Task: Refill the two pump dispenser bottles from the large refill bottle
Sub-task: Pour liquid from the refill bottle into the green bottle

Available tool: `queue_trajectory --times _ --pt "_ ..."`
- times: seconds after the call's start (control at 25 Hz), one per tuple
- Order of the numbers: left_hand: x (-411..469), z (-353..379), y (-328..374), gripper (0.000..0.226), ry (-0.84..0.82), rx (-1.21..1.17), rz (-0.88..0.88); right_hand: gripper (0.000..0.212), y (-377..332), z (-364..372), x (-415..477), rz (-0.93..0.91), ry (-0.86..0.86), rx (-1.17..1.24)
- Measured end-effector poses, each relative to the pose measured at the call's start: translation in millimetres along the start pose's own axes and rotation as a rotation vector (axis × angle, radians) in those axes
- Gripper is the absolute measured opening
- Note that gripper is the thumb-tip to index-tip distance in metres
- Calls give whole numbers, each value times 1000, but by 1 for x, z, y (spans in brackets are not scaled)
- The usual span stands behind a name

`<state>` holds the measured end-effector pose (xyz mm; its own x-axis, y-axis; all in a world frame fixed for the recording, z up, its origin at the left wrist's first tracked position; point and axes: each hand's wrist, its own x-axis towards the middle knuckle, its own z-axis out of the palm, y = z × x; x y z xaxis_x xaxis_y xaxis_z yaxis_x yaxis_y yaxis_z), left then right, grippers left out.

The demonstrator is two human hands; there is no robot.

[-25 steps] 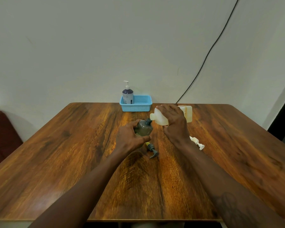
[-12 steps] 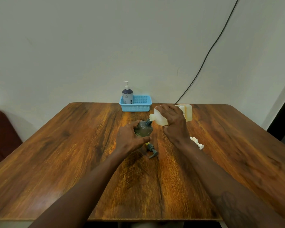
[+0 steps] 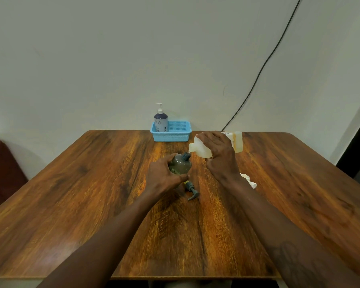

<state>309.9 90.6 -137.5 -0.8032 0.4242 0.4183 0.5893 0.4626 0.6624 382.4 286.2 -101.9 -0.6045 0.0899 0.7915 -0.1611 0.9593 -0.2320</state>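
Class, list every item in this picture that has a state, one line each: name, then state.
Refill bottle: uncapped, tipped, spout at the grey bottle's neck, in the right hand grip.
Grey dispenser bottle: pump off, upright, steadied by the left hand.
Grey pump: lying loose on the table.
White pump: lying loose.
Purple dispenser: pump fitted, upright in the blue basket.

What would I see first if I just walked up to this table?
You'd first see two hands in the middle of the table: the right hand tips a big pale bottle over a small grey bottle that the left hand grips. At the far edge sits a blue basket with a pump bottle in it.
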Motion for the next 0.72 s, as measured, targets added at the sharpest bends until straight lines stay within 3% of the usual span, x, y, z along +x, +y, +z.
queue_trajectory --times 0.72 --pt "-3 -1 -1 82 -9 -48 17 81 1 -3 1 -28 -19 -15"
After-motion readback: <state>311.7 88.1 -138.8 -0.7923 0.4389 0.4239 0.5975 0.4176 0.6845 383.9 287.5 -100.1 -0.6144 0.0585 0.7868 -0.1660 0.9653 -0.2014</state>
